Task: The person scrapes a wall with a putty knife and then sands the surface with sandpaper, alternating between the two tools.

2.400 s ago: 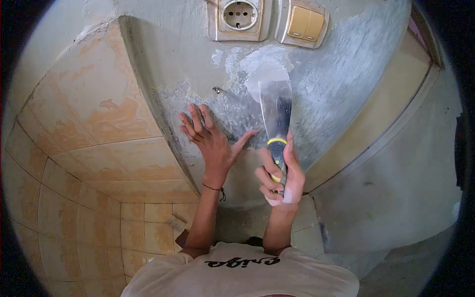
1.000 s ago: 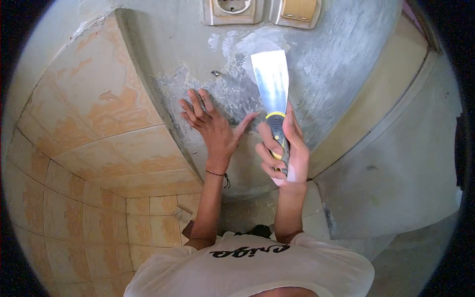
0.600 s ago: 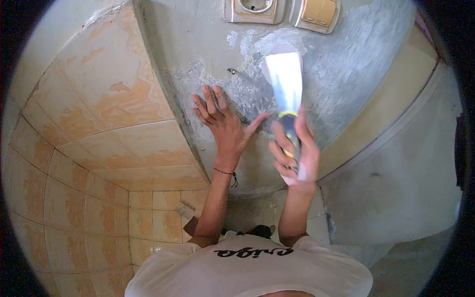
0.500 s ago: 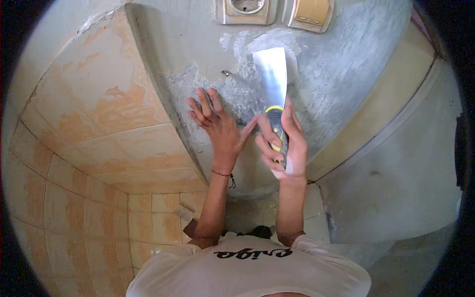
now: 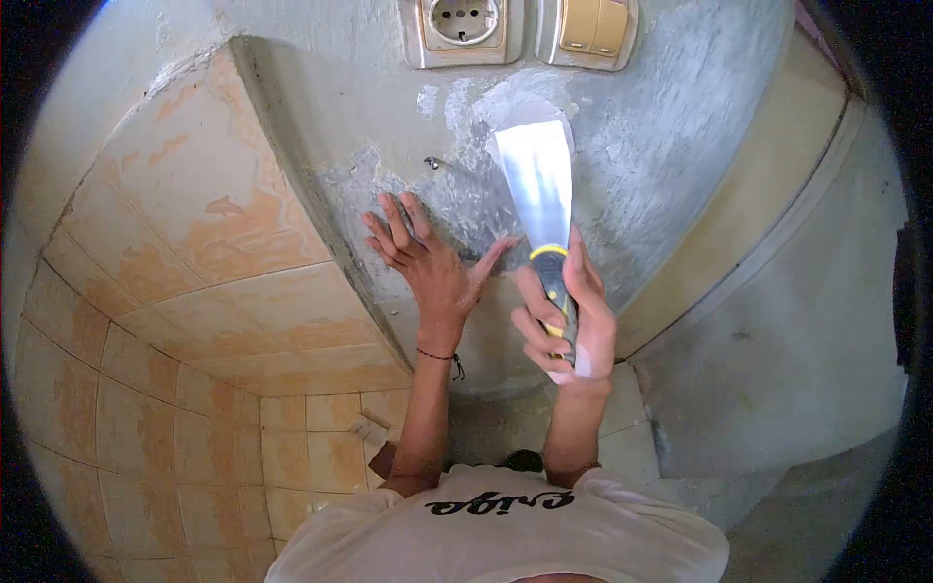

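Scraper (image 5: 536, 185) is gripped by its dark-and-yellow handle in the right hand (image 5: 591, 330), fingers clamped around it. Its bright blade overlaps a white patch (image 5: 530, 92) on the wall (image 5: 671, 146), just below the socket (image 5: 463, 21) and double switch (image 5: 591, 27); I cannot tell whether it touches. Nearer the wall's left edge, beside the tiles (image 5: 194, 175), the left hand (image 5: 437, 277) rests, fingers spread apart, below a small metal fitting (image 5: 433, 163).

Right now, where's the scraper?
In the head view, the scraper is just right of centre, gripped in the right hand, its wide end overlapping the white patch below the socket and light switch.
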Demonstrator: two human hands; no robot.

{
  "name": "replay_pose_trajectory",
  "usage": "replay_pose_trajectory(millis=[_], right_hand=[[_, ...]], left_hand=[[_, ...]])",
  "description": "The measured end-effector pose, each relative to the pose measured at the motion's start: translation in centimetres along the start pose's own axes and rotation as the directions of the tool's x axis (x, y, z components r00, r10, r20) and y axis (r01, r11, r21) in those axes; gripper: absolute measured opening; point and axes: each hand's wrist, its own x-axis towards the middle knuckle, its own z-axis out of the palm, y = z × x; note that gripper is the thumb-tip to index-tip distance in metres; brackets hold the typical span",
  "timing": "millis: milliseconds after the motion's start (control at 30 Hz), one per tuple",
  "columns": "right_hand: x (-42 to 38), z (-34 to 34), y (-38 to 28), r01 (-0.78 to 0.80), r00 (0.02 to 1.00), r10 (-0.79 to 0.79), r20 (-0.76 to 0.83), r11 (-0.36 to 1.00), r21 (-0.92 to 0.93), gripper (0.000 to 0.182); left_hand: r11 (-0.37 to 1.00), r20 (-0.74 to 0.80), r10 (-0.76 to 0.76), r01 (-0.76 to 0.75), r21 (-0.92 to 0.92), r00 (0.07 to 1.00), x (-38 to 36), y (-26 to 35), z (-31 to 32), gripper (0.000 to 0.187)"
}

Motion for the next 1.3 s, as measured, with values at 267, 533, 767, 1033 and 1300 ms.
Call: replay_pose_trajectory(millis=[267,533,767,1033,1300], right_hand=[[0.8,0.0,0.1,-0.048,0.999,0.048,0.006,0.998,0.037,0.042],[1.0,-1.1,-0.2,0.001,1.0,-0.002,0.028,0.999,0.038,0.042],[0.9,-1.6,-0.2,-0.107,0.994,0.096,0.052,0.95,0.292,0.048],[-0.6,-0.5,-1.2,-0.08,0.995,0.064,0.082,0.973,0.218,0.05],[-0.1,-0.8,-0.5,-0.063,0.998,0.058,0.036,0.985,0.159,0.043]], left_hand=[[0.998,0.002,0.002,-0.002,0.055,1.0,0.0,-0.3,0.4,0.135],[1.0,0.004,-0.003,0.003,0.022,1.0,0.1,0.2,-0.1,0.137],[0.999,-0.022,0.006,-0.005,0.038,1.0,0.2,0.2,-0.1,0.137],[1.0,-0.027,0.006,-0.006,0.01,1.0,0.3,0.4,-0.2,0.137],[1.0,-0.02,0.011,-0.011,0.007,1.0,0.1,0.3,-0.1,0.135]])
